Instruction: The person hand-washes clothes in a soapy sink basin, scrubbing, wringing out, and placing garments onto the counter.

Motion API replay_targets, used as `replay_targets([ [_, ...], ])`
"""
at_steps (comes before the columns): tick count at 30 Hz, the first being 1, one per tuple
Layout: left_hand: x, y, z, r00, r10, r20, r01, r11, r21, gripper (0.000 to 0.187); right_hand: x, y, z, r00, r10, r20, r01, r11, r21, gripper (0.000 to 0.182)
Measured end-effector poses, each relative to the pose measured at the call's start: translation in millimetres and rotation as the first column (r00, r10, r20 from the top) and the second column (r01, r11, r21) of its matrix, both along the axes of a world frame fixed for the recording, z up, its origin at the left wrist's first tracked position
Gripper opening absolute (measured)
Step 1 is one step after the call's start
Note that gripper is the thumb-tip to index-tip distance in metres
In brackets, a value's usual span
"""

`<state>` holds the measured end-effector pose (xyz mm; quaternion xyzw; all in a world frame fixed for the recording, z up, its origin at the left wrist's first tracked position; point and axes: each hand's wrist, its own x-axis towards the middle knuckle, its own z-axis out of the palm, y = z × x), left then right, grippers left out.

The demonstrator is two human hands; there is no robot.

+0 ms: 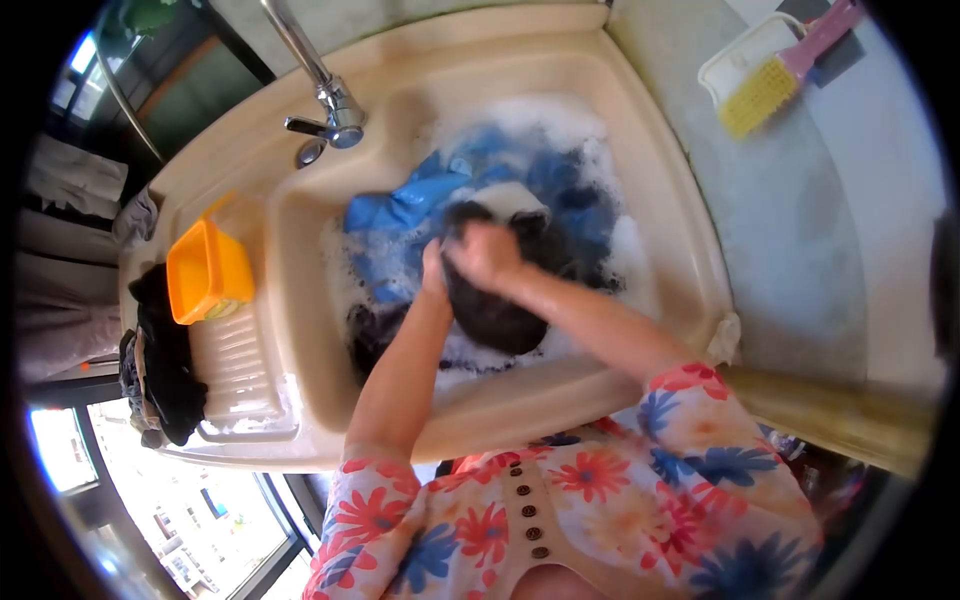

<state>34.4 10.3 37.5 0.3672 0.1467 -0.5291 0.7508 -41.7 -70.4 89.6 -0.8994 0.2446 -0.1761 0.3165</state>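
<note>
Both hands are over the soapy water in the beige sink (705, 270). My left hand (435, 268) is closed on the dark cloth (500, 318), at the cloth's left edge. Close beside it, my right hand (485, 255), slightly blurred, grips the same dark cloth from above. The cloth bunches up between the hands and hangs down towards the water. Blue cloth (405, 200) lies in the suds behind and to the left, and a whitish piece (510, 198) shows just behind my right hand. More dark cloth (375, 335) floats at the front left.
A chrome faucet (340, 115) stands at the back left. On the ribbed drainboard (238, 375) are an orange container (208, 272) and a black cloth pile (168, 365). A yellow-bristled brush (765, 95) rests on a white dish (735, 62) at the upper right.
</note>
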Motion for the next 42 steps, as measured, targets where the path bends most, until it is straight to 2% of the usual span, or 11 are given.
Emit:
replay_targets([
  [6, 38, 19, 74, 0.981, -0.103, 0.164, 0.055, 0.961, 0.271, 0.024, -48, -153, -13, 0.936, -0.235, -0.261, 0.262, 0.962, 0.075, 0.046],
  [11, 17, 5, 22, 0.513, -0.374, 0.773, 0.063, 0.914, 0.401, 0.069, -44, -70, -4, 0.967, -0.178, -0.184, 0.141, 0.97, -0.195, 0.035],
  [14, 13, 6, 32, 0.637, -0.489, 0.597, 0.298, 0.869, 0.394, 0.049, -59, -73, -5, 0.872, 0.204, -0.445, -0.268, 0.96, -0.083, 0.025],
  [18, 29, 23, 41, 0.941, -0.265, 0.211, 0.234, 0.959, 0.162, 0.038, -43, -97, -29, 0.885, -0.384, -0.262, 0.399, 0.917, 0.004, 0.021],
  [20, 17, 8, 54, 0.985, -0.173, -0.021, 0.174, 0.982, 0.075, 0.035, -26, -24, 31, 0.964, -0.072, -0.255, 0.093, 0.993, 0.072, 0.019],
  [22, 7, 6, 19, 0.953, -0.112, 0.281, 0.152, 0.98, -0.125, 0.032, -24, 19, 37, 0.949, 0.306, 0.081, -0.298, 0.95, -0.095, 0.019],
  [25, 23, 10, 22, 0.954, -0.254, 0.157, 0.202, 0.936, 0.288, 0.025, -5, -32, -8, 0.975, 0.143, 0.169, -0.107, 0.972, -0.208, 0.032],
  [26, 22, 13, 74, 0.953, -0.24, 0.188, 0.215, 0.966, 0.141, 0.022, -1, -65, -24, 0.985, -0.06, -0.161, 0.039, 0.991, -0.129, 0.038],
  [28, 31, 25, 156, 0.684, -0.281, 0.673, 0.132, 0.955, 0.264, 0.027, -14, -98, 11, 0.966, -0.201, -0.164, 0.201, 0.979, -0.016, 0.045],
  [34, 76, 78, 239, 0.257, -0.325, 0.91, 0.212, 0.938, 0.275, 0.019, -38, -120, 104, 0.925, -0.135, 0.356, 0.015, 0.948, 0.319, 0.034],
  [42, 45, 114, 116, -0.681, -0.616, 0.396, 0.183, 0.381, 0.906, 0.027, -109, -126, 6, 0.978, 0.064, -0.199, 0.029, 0.9, 0.435, 0.035],
])
